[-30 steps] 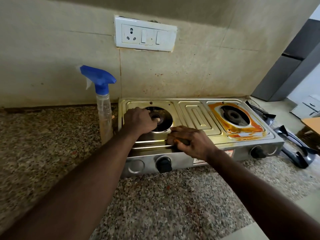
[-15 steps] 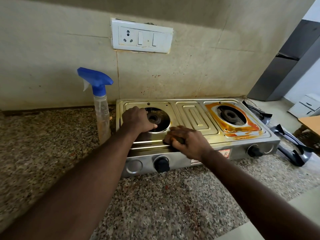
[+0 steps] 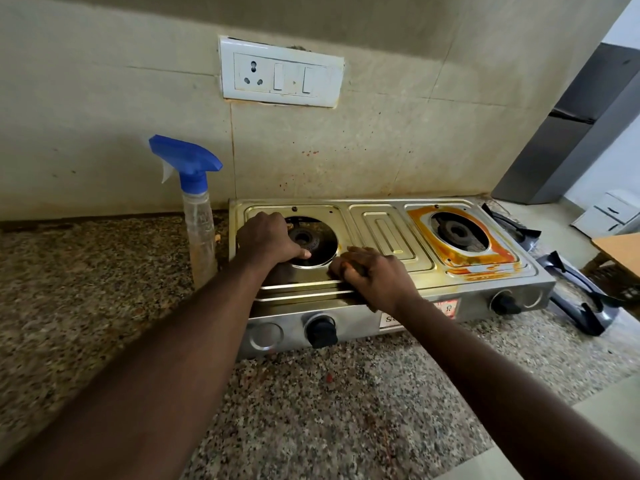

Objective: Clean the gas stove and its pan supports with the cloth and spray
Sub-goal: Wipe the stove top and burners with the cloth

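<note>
Right-hand grip: right hand [image 3: 375,278] has its fingers curled down over a dark cloth [image 3: 358,270], pinning it to the front lip of the stove top; only a sliver of cloth shows between the fingers.
Counter: speckled granite counter [image 3: 311,410], nearer than the grip, carries the stove.
Knobs: left knob [image 3: 322,330] just below the grip; right knob [image 3: 504,303] well to its right.
Left hand: left hand [image 3: 266,239], just left of the grip, rests on the stove top with fingers curled under and thumb out along the dish rim; nothing seen in it.
Left dish: holds left burner [image 3: 304,237], just behind the grip; steel around it looks wiped.
Gas stove: gas stove [image 3: 381,230] has its long axis running left to right.
Next target (judgement): orange stain [image 3: 485,265] ringing right burner [image 3: 457,232] lies right of the grip, along that axis; the cloth hand is the nearer one.
Pan supports: pan supports [image 3: 581,299] are off the stove, on the counter far right.
Spray bottle: spray bottle [image 3: 199,220] stands upright left of the left hand; fill level cannot be told.
Socket plate: socket plate [image 3: 280,74] sits on the wall, farthest back.
</note>
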